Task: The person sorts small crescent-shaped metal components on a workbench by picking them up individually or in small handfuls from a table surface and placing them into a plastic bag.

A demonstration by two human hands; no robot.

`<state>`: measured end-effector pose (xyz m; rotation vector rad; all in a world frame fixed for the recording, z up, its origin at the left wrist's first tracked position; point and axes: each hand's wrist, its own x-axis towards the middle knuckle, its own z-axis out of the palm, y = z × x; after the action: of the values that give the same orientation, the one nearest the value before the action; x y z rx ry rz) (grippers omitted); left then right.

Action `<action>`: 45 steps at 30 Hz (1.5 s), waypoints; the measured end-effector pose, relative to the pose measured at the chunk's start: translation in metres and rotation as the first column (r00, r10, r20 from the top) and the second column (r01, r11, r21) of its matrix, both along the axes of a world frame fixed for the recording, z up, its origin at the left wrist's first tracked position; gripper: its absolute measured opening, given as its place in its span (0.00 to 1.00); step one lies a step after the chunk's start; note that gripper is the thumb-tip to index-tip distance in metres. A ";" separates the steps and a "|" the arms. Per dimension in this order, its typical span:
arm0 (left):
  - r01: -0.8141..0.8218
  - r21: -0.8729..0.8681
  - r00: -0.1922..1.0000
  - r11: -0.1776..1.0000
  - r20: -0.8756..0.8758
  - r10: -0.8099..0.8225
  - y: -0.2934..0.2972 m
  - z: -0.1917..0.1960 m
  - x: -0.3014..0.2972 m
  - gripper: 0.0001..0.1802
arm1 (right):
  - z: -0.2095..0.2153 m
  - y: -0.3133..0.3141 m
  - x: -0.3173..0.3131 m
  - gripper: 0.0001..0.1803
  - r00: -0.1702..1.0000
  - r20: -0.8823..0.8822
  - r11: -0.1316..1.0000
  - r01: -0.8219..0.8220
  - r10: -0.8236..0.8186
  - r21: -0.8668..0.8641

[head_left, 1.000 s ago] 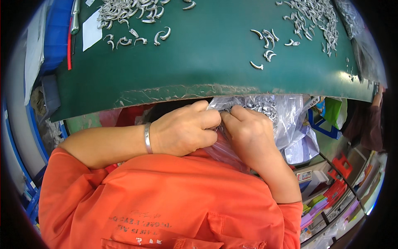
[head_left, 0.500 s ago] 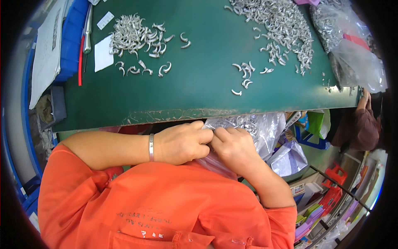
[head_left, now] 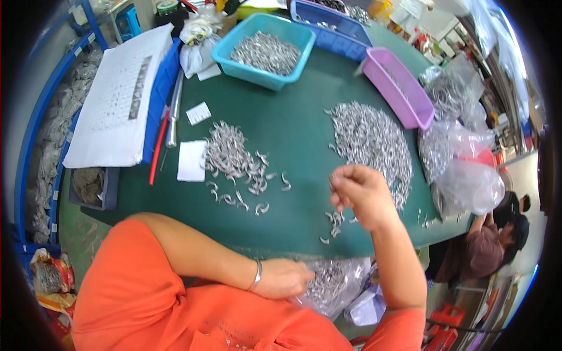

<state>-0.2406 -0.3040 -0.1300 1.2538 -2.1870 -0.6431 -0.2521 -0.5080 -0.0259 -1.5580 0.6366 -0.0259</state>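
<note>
My left hand [head_left: 285,278] is at the table's front edge, its closed fingers at the rim of a clear plastic bag [head_left: 345,292] filled with small curved silver metal pieces. My right hand [head_left: 364,196] is raised over the table, thumb and fingers pinched. Something tiny may be at its fingertips, but I cannot make it out. Just below this hand lie a few loose curved pieces [head_left: 333,225]. Beyond it spreads a large heap of curved metal pieces [head_left: 372,137], and a smaller heap [head_left: 227,151] sits on the left.
A turquoise tub [head_left: 257,79] of metal pieces stands at the back, near a blue tray [head_left: 345,44] and a pink tray [head_left: 401,93]. Filled plastic bags [head_left: 462,169] line the right side. Papers [head_left: 120,99], a red stick [head_left: 158,149] and a metal tool [head_left: 174,114] lie left. Another person [head_left: 477,251] works at right.
My right hand has left the bag and risen over the table toward the large heap. My left hand stays at the bag. The view has tilted up, bringing the tub and trays into sight.
</note>
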 end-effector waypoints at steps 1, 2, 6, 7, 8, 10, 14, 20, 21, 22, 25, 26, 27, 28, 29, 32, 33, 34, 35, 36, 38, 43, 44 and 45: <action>-0.002 -0.015 0.998 1.000 -0.056 0.001 0.001 -0.005 0.000 0.07 | 0.010 -0.002 0.032 0.09 0.998 0.010 0.996 -0.065 0.065 -0.055; -0.013 -0.022 0.999 1.000 -0.053 0.012 0.001 -0.004 0.001 0.07 | 0.021 -0.005 0.062 0.10 0.993 0.012 0.987 -0.119 0.121 -0.108; 0.038 0.003 0.996 0.999 -0.083 -0.038 -0.002 0.000 0.000 0.08 | 0.025 -0.028 0.161 0.11 0.891 0.424 0.987 0.134 -0.161 0.092; 0.035 0.011 0.995 0.999 -0.098 -0.034 -0.001 -0.001 0.000 0.08 | 0.029 -0.024 0.168 0.13 0.902 0.380 0.978 0.181 -0.206 0.102; 0.035 0.017 0.993 0.999 -0.114 -0.033 -0.002 -0.004 0.000 0.08 | 0.024 -0.026 0.168 0.13 0.919 0.345 0.981 0.160 -0.189 0.111; -0.007 0.191 0.985 0.981 -0.170 0.040 -0.003 -0.012 -0.008 0.08 | 0.013 -0.030 0.156 0.12 0.941 0.282 0.980 0.154 -0.185 0.130; -0.040 0.010 0.986 0.999 -0.162 0.041 0.001 -0.005 0.001 0.09 | -0.005 -0.018 0.083 0.12 0.980 0.173 0.995 0.099 -0.103 0.030; 0.009 0.023 0.999 1.000 -0.042 -0.008 0.000 0.007 0.008 0.08 | -0.034 -0.008 -0.046 0.10 0.982 0.133 0.697 0.001 0.135 -0.717; 0.000 0.034 1.000 0.999 -0.021 0.001 -0.001 0.007 0.007 0.08 | -0.035 -0.004 -0.059 0.11 0.975 0.119 0.556 -0.007 0.189 -0.831; 0.003 0.015 1.000 1.000 -0.002 -0.003 -0.001 0.006 0.006 0.08 | -0.046 -0.002 -0.072 0.11 0.961 0.138 0.508 -0.002 0.238 -0.861; -0.070 0.084 0.996 0.994 0.059 0.065 0.004 0.010 0.003 0.09 | -0.064 0.004 -0.094 0.10 0.951 0.181 0.405 0.067 0.251 -0.912; -0.057 0.104 0.995 0.993 0.090 0.047 0.005 0.006 0.002 0.09 | -0.069 0.005 -0.101 0.10 0.954 0.183 0.413 0.071 0.238 -0.908; -0.047 0.113 0.995 0.992 0.090 0.037 0.008 0.004 0.000 0.09 | -0.073 0.006 -0.108 0.10 0.959 0.211 0.396 0.122 0.190 -0.910; -0.086 0.097 0.992 0.992 0.099 0.076 0.007 0.003 -0.001 0.09 | -0.075 0.005 -0.112 0.09 0.960 0.242 0.373 0.174 0.144 -0.911; -0.126 0.078 0.987 0.989 0.108 0.117 0.006 0.003 -0.002 0.09 | -0.077 0.006 -0.115 0.09 0.960 0.245 0.377 0.179 0.136 -0.909; -0.100 0.139 0.989 0.985 0.124 0.083 0.004 0.003 -0.002 0.09 | -0.080 0.012 -0.108 0.07 0.969 0.248 0.414 0.221 0.010 -0.883; -0.098 0.136 0.992 0.986 0.095 0.085 0.004 0.003 -0.002 0.09 | -0.079 0.014 -0.102 0.07 0.968 0.252 0.415 0.226 0.007 -0.881; -0.102 0.136 0.991 0.985 0.100 0.089 0.004 0.003 -0.001 0.09 | -0.079 0.016 -0.094 0.06 0.976 0.218 0.430 0.208 -0.026 -0.879; -0.101 0.144 0.992 0.984 0.083 0.090 0.004 0.002 -0.001 0.09 | -0.079 0.017 -0.089 0.05 0.981 0.183 0.445 0.189 -0.058 -0.875; -0.101 0.152 0.994 0.983 0.064 0.092 0.005 0.001 -0.001 0.09 | -0.078 0.015 -0.089 0.05 0.988 0.147 0.435 0.155 -0.053 -0.887; -0.100 0.163 0.994 0.982 0.062 0.091 0.005 0.003 -0.001 0.09 | -0.076 0.014 -0.092 0.05 0.993 0.119 0.408 0.118 -0.024 -0.905; -0.081 0.209 0.997 0.975 0.031 0.076 0.004 0.004 0.001 0.09 | -0.069 0.018 -0.087 0.04 0.998 0.054 0.388 0.054 -0.010 -0.920; -0.082 0.208 0.997 0.975 0.027 0.078 0.005 0.003 0.002 0.10 | -0.069 0.017 -0.086 0.04 0.999 0.052 0.385 0.051 -0.008 -0.922; -0.082 0.207 0.997 0.975 0.022 0.079 0.005 0.003 0.002 0.10 | -0.069 0.017 -0.085 0.04 0.999 0.043 0.397 0.040 -0.001 -0.917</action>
<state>-0.2384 -0.2987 -0.1273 1.4488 -2.1104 -0.8501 -0.3367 -0.4914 -0.0947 -2.6489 0.6373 -0.5212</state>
